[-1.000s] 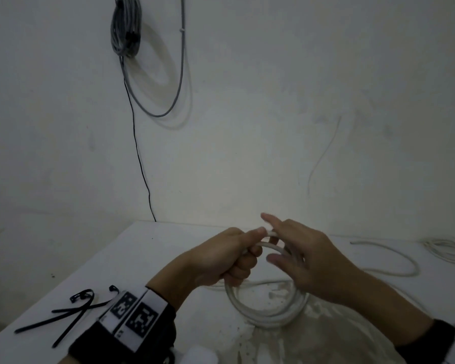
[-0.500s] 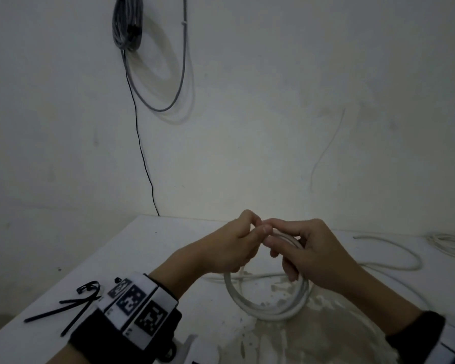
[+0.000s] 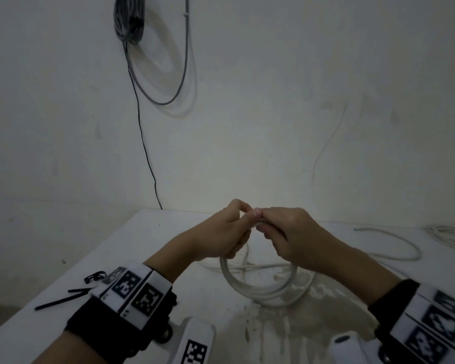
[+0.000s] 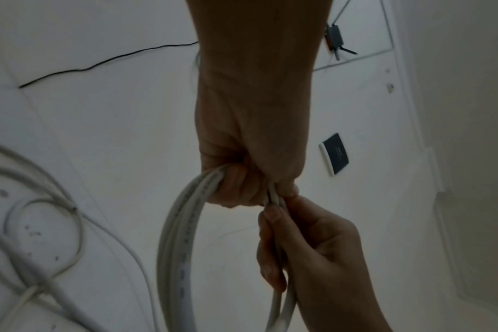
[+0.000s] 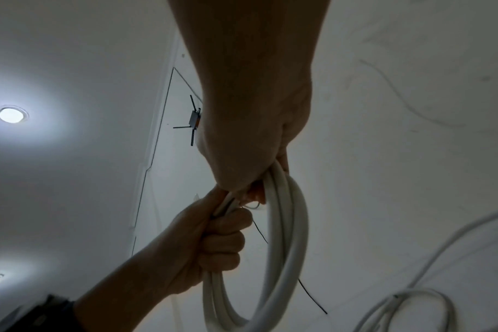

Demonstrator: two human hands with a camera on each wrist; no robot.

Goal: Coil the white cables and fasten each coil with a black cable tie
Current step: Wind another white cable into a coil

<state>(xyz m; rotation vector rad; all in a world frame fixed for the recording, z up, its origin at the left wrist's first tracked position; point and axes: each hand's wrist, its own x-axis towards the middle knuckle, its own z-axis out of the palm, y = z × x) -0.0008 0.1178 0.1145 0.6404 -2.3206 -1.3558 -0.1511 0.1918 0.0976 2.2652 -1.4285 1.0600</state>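
Note:
A white cable coil [image 3: 260, 295] of several loops hangs upright above the white table [image 3: 147, 248]. My left hand [image 3: 234, 232] grips the top of the coil in a fist. Right beside it, my right hand [image 3: 271, 229] has its fingers curled round the same top section, thumb tips nearly touching. In the left wrist view the left hand [image 4: 242, 179] clenches the coil [image 4: 179, 224] while the right hand [image 4: 273, 235] pinches the strands. The right wrist view shows the coil [image 5: 287, 247] passing through both fists. Black cable ties [image 3: 63, 300] lie on the table at the left.
A loose white cable [image 3: 394, 256] curves across the table at the right, with another white bundle [image 3: 449, 235] at the far right edge. A grey cable bundle [image 3: 129, 19] and a thin black wire [image 3: 145, 153] hang on the wall behind.
My right hand's fingers, stretched out a second ago, have curled round the top of the coil beside the left fist. Both hands stay together at the coil's top.

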